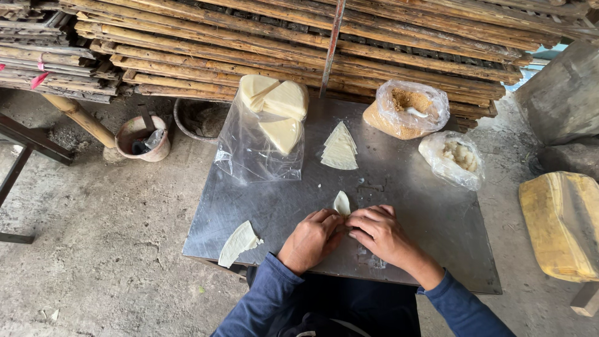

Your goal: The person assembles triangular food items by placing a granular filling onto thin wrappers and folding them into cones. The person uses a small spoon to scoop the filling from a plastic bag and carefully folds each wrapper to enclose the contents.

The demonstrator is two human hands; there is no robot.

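Together, the left hand (311, 240) and right hand (380, 232) pinch a thin, pale folded dough wrapper (341, 203) near the front of the dull grey metal tabletop (405, 187). Behind, a clear plastic bag (262, 146) holds smooth cream wedge stacks; another bag (407, 109) holds brown crumbly filling, and a third bag (452, 159) holds pale lumps.

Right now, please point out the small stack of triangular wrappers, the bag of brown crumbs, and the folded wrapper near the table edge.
stack of triangular wrappers (340, 150), head view, middle of the top sheet.
bag of brown crumbs (405, 111), head view, the bag's clear front.
folded wrapper (238, 243), head view, its centre.
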